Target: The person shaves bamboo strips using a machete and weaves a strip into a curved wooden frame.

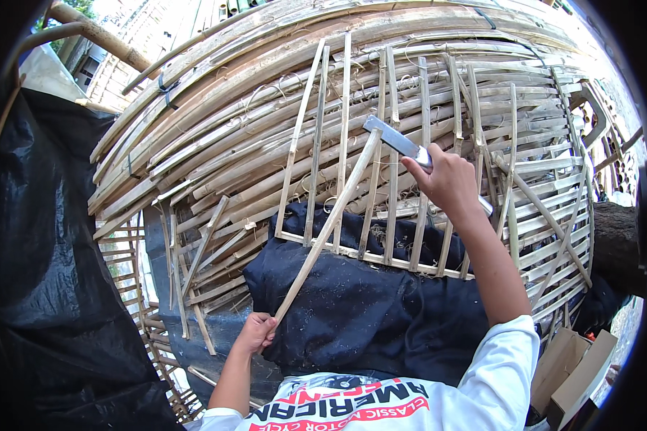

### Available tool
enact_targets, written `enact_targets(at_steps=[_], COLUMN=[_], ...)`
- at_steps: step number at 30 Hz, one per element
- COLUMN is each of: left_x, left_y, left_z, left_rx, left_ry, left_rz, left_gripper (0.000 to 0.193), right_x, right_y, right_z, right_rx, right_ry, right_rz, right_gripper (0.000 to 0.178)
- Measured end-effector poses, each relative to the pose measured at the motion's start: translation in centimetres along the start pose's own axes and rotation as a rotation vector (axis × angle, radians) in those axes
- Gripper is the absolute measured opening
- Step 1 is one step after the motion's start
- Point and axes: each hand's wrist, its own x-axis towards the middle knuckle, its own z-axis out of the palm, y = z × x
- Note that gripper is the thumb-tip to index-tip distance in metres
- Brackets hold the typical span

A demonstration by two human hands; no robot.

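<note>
My left hand (257, 332) is closed round the near end of a long bamboo strip (316, 248), which slants up and away to the right. In my right hand (449, 179) is a knife (395, 138) with a broad, straight metal blade. Its blade lies against the strip's far end, near the blade tip. Under the strip, a bamboo rack rests across my lap, with several upright slats (420, 165) joined to a crosspiece (370, 255). Dark cloth (359, 309) covers my legs beneath it.
A large stack of split bamboo (251, 136) fills the space ahead, partly tied in bundles. Short bamboo pieces (205, 244) lie at the left, near a hanging black sheet (65, 251). A slatted bamboo panel (546, 215) and a cardboard box (579, 373) are at the right.
</note>
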Motion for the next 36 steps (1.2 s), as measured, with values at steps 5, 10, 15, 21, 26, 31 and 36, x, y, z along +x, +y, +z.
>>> enact_targets(at_steps=[5,10,15,21,26,31,36], left_x=[-0.7,-3.1,-7.4,-10.0,-8.8,-7.7,-7.2], left_y=[0.7,0.4,-2.8,-9.4,-13.8,-15.6,-15.8], left_z=[0.6,0.0,-0.3,-0.9,-0.6,-0.2,-0.3], left_rx=[0.05,0.13,0.095,0.035,-0.02,0.021,0.111], left_ry=[-0.017,-0.044,0.009,-0.036,-0.045,0.01,0.009], left_rz=[-0.004,-0.055,-0.11,-0.197,-0.111,0.036,0.038], left_gripper=[0.03,0.031,0.039,0.042,0.045,0.047,0.047], right_x=[-3.7,-6.0,-8.3,-9.7,-6.2,-8.9,-5.7], right_y=[-0.9,0.3,-5.2,-11.4,-10.0,-12.6,-11.0], right_z=[-0.6,1.6,0.8,2.8,4.6,3.6,3.8], right_rx=[0.344,0.947,0.577,0.268,0.02,-0.023,-0.051], right_ry=[-0.11,-0.179,-0.288,-0.427,-0.217,-0.358,-0.203], right_rz=[0.197,0.433,0.008,-0.355,-0.295,-0.507,-0.249], right_gripper=[0.063,0.06,0.058,0.065,0.064,0.065,0.061])
